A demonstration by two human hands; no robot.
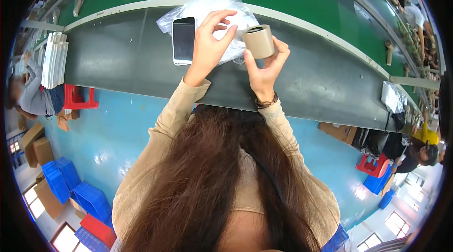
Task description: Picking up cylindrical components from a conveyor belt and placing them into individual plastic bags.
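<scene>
The right hand holds a tan tube upright, thumb on one side and fingers wrapped round the far side, its dark open top showing. The left hand is just left of the tube, fingers loosely curled and apart, thumb and forefinger close to pinching; whether they grip a clear bag I cannot tell. The bag lies behind and left of the tube, on the grey bench, with a phone further left. Both forearms rise from below, wrists bent back, palms turned toward each other. To bag the tube well, I judge it best to keep it steady and upright, spread the bag's mouth wide first, and avoid squeezing the cardboard wall.
</scene>
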